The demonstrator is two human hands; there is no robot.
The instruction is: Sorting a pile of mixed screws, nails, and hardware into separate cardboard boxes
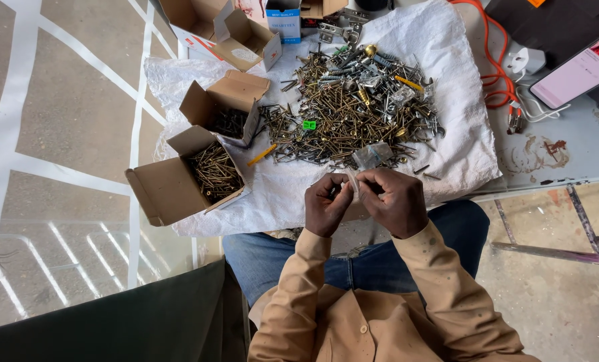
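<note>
— Where are your hands just now?

— Low in the middle of the frame, over the near edge of the white sack. My left hand sits just left of centre and my right hand just right of it, their fingertips meeting.

— What lies between them?

— A small clear plastic bag, pinched from both sides. My left fingers are curled closed on its left edge, and my right fingers are closed on its right edge. It stands roughly upright between the two hands, its long side running up and down the frame. What it contains I cannot tell.

— Which hand is nearer to it?

— Neither; both touch it, one on each side.

— And going left to right, what's around?

— At centre left, an open cardboard box of screws, with a second open box just above it. Right of those, in the upper middle, the big heap of loose screws, well above my fingertips. Another clear packet lies at the heap's lower edge, just above my right hand. At far right, upper corner, an orange cable and a phone.
</note>
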